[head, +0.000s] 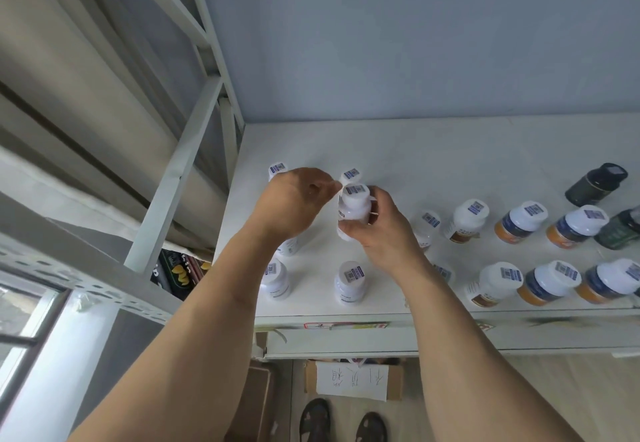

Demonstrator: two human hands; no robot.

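My right hand (382, 230) grips a white bottle (353, 211) with a barcode sticker on its white cap, held above the white shelf (450, 164). My left hand (294, 204) is curled beside the cap, with thumb and forefinger pinching at the sticker's left edge. Other white bottles stand around: one behind the held bottle (351, 174), one at the far left (277, 168), two in front (275, 278) (350, 281). One more is partly hidden under my left wrist (289, 245).
To the right stand rows of bottles with orange-and-blue labels (519, 223) (550, 284) and dark green bottles (595, 185). A grey metal rack frame (180, 171) rises at the left. Below the shelf edge lie a cardboard box with a paper note (351, 381) and my sandalled feet (343, 422).
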